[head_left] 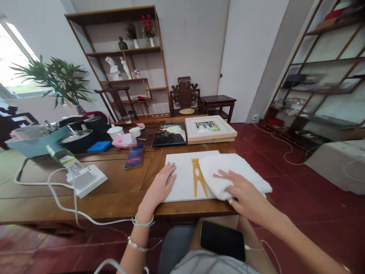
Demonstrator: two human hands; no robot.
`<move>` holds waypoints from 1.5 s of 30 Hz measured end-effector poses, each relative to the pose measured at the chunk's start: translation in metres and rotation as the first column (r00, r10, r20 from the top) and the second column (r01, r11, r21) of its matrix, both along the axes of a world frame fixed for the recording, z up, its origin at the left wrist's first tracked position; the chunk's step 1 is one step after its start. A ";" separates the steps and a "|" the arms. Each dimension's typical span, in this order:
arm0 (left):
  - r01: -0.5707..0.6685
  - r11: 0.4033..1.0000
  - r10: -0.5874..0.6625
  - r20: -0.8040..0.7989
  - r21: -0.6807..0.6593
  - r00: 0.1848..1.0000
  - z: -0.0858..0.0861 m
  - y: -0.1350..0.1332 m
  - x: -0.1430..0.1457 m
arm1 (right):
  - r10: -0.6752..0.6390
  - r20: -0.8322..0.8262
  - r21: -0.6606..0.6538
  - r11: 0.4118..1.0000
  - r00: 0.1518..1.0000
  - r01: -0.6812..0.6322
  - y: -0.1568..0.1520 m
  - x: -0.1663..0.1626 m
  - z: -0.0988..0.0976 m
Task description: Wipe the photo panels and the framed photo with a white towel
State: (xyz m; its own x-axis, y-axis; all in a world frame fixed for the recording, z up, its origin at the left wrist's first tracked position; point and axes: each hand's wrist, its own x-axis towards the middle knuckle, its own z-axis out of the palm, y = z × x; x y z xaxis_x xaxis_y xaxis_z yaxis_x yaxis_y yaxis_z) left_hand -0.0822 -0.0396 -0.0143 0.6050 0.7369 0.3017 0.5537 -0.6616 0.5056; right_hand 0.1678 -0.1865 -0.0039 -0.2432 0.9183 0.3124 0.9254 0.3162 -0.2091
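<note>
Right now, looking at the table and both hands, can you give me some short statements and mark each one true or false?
1. The right hand lies flat on the white cloth. True.
2. The left hand holds a phone. False: it rests open on the left edge of the white board, and the black phone lies on the person's lap.
3. A yellow piece lies on the white board between the two hands. True.
4. The framed picture hangs on the wall. False: it lies flat on the table, beyond the white board.
</note>
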 end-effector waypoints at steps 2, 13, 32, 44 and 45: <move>-0.002 1.000 0.002 -0.001 0.002 1.000 0.000 0.000 0.000 | 0.014 0.006 -0.028 1.000 1.000 -0.014 -0.023 -0.004 0.001; -0.003 1.000 0.003 0.008 0.007 1.000 -0.001 0.001 0.000 | -0.072 0.015 -0.042 0.996 0.997 0.072 0.012 0.007 0.006; -0.005 1.000 0.005 0.011 -0.005 1.000 -0.001 0.000 0.000 | 0.020 0.120 -0.006 1.000 0.993 -0.019 -0.007 -0.005 0.000; -0.007 1.000 0.007 -0.027 0.001 1.000 0.001 0.000 0.000 | -0.056 0.097 -0.042 0.997 0.994 0.060 0.068 0.010 0.009; -0.008 1.000 0.008 -0.031 -0.001 0.999 0.001 0.000 0.001 | -0.055 0.099 -0.042 0.997 0.994 0.059 0.072 0.011 0.008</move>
State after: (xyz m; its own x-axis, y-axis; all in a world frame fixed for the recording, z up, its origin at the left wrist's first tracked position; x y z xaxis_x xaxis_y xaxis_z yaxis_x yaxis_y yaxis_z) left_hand -0.0815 -0.0399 -0.0131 0.6080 0.7423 0.2817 0.5745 -0.6562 0.4892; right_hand 0.1786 -0.1143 0.0045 -0.2176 0.9440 0.2479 0.9583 0.2548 -0.1291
